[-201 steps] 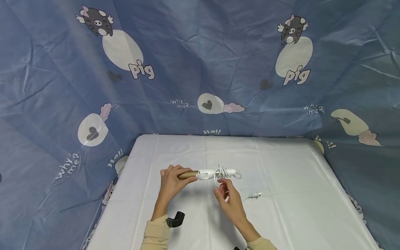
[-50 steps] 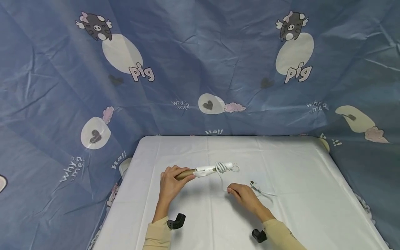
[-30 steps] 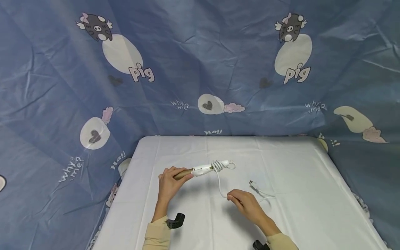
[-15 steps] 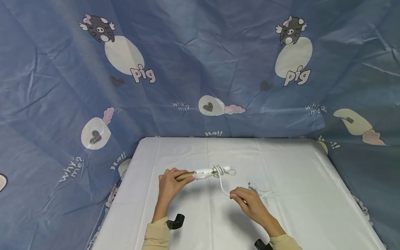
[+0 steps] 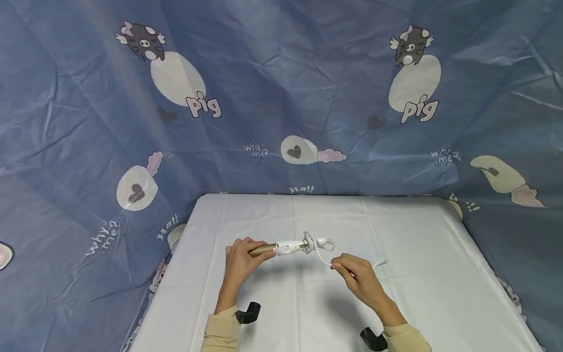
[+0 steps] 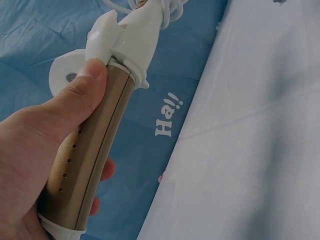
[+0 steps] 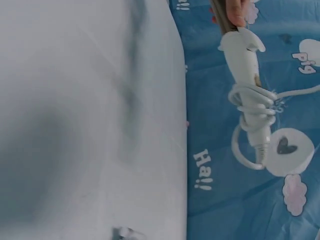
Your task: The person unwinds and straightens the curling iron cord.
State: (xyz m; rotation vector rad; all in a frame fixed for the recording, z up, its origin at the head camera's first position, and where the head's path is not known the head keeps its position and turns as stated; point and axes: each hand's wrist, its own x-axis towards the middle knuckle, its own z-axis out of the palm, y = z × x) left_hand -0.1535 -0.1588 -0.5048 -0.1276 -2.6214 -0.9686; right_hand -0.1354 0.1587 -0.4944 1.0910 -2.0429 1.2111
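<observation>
My left hand [image 5: 239, 259] grips the gold barrel of a white-handled curling iron [image 5: 288, 247], holding it level above the table. In the left wrist view, the thumb presses along the barrel [image 6: 95, 145] just below the white clip lever [image 6: 102, 37]. White power cord [image 7: 252, 112] is looped several times around the handle, seen in the right wrist view. From those loops a length runs down to my right hand [image 5: 360, 278], which pinches it between thumb and fingers. The cord's far part [image 5: 379, 263] emerges beyond this hand. A blurred plug [image 7: 129, 234] shows at the right wrist view's bottom edge.
A white cloth covers the table [image 5: 422, 293]. Behind and beside it hangs a blue curtain [image 5: 246, 98] printed with pigs and words. Black wrist-worn devices [image 5: 248, 313] sit at both sleeves.
Several seconds ago my right hand was at the loops; now it is farther right, with cord drawn out from them. Lately it has risen slightly, and the plug has gone from the head view.
</observation>
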